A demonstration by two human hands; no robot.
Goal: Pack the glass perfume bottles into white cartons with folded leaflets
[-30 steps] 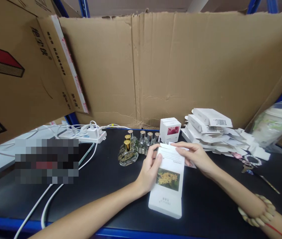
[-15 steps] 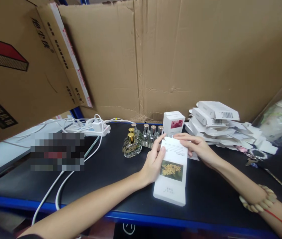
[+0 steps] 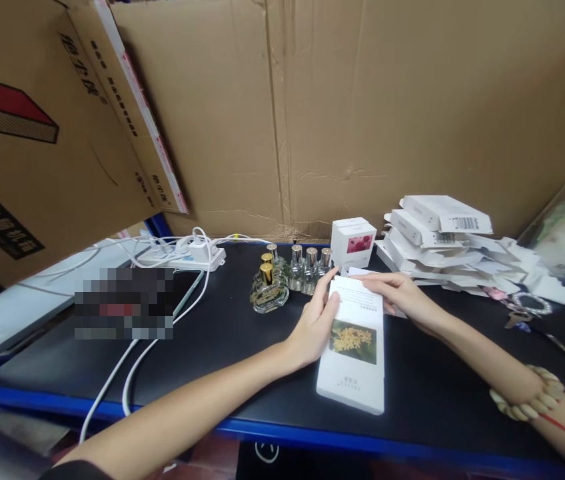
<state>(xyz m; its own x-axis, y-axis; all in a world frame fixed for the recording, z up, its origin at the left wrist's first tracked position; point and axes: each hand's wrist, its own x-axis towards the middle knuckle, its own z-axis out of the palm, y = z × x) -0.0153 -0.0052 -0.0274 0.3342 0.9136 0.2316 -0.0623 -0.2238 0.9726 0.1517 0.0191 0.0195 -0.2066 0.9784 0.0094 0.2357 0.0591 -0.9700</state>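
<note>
A flattened white carton (image 3: 350, 380) printed with yellow flowers is held above the black table, its printed face toward me. My left hand (image 3: 312, 327) grips its left edge, thumb on the front and fingers behind. At its far end, my right hand (image 3: 402, 297) has its fingers closed on the top right edge, by the end flaps. Just behind stands a folded white box (image 3: 353, 243) with a pink flower picture. Left of that are several clear glass perfume bottles with silver caps (image 3: 311, 272), and bottles with gold caps (image 3: 268, 291).
Several flat white cartons (image 3: 442, 223) are piled at the right, beside keys on a ring (image 3: 522, 310). White cables and a power strip (image 3: 212, 259) lie at the left, near a blurred-out dark object (image 3: 125, 303). Cardboard (image 3: 322, 120) walls the back.
The view has shifted slightly, so everything sits a little differently in frame. My right fingers have drawn closer together at the carton's far end. The left hand keeps its grip.
</note>
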